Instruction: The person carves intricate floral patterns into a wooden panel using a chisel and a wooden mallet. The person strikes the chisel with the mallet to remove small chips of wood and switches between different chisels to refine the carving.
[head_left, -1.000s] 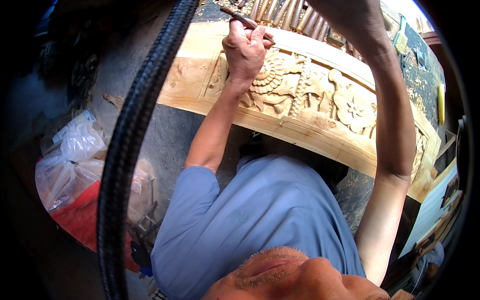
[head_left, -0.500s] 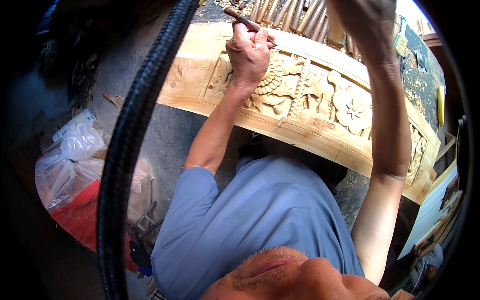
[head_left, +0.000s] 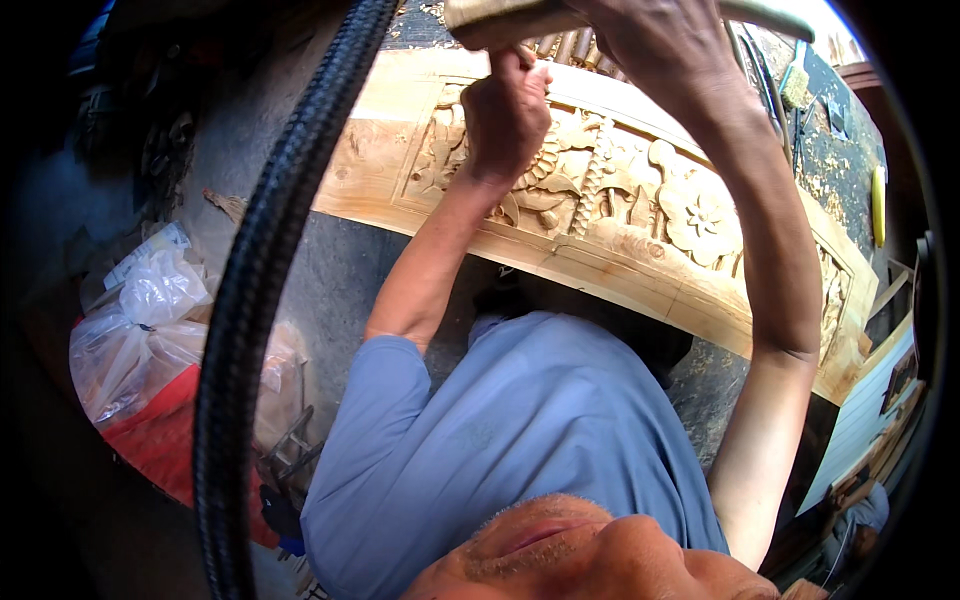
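Observation:
A pale wooden panel [head_left: 355, 165] carved in relief with flowers and leaves lies in front of me. Over its left part my left hand [head_left: 508, 122] is closed around a chisel [head_left: 526, 54], mostly hidden by the fingers and the mallet. My right hand [head_left: 660, 35] grips a wooden mallet [head_left: 505, 20] at the top of the view. The mallet's head is right above the chisel's end; whether they touch I cannot tell. Its handle reaches off to the right, past my hand.
Several wooden-handled tools [head_left: 568, 46] lie in a row behind the panel. A brush [head_left: 796, 86] rests on the shaving-strewn dark bench [head_left: 835, 160], near a yellow object [head_left: 880, 208]. Clear plastic bags [head_left: 145, 335] stand at left, behind a black braided cable [head_left: 262, 260]. Another person [head_left: 862, 515] shows at lower right.
My right hand has swung left, bringing the mallet over the chisel. The left hand has turned, and the chisel, earlier lying slantwise in the fingers, is now mostly covered.

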